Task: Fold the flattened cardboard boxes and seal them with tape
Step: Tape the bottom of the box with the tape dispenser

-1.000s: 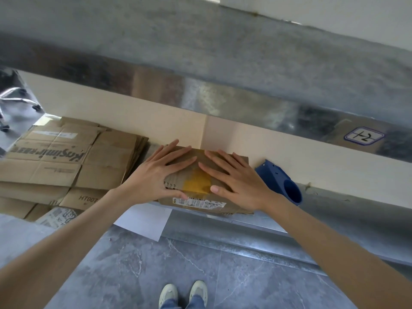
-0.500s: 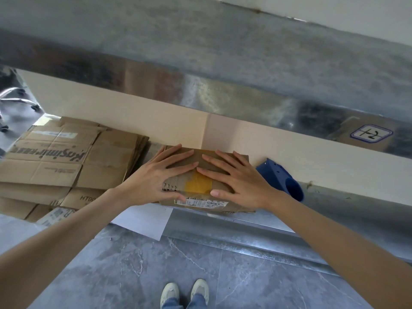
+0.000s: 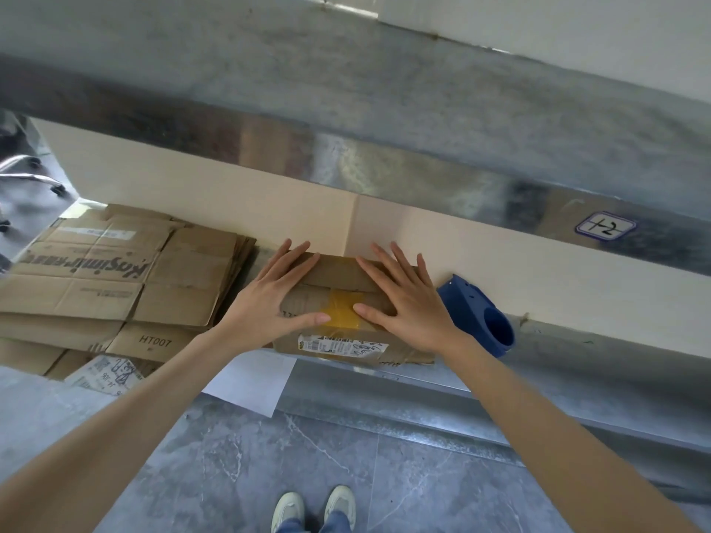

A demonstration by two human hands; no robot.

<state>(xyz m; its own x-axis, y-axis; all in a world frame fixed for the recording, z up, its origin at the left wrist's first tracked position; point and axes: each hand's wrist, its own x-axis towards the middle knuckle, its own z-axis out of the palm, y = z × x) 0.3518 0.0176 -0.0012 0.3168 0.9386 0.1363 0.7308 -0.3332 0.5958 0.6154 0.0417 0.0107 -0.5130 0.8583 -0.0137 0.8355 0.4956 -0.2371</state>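
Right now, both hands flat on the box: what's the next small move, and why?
Probably the right hand reaches for the blue tool beside it while the left hand presses the cardboard box: only a yellow tape patch spans its flaps.

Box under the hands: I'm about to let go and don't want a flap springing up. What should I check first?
1. Left hand and right hand flat on the box: ok.
2. Tape laid on top between the thumbs: ok.
3. Tape stuck down along its whole length: cannot tell, the thumbs cover its edges.
4. Bottom sealed: cannot tell, hidden.
5. Flat stack at the left for the next box: ok.
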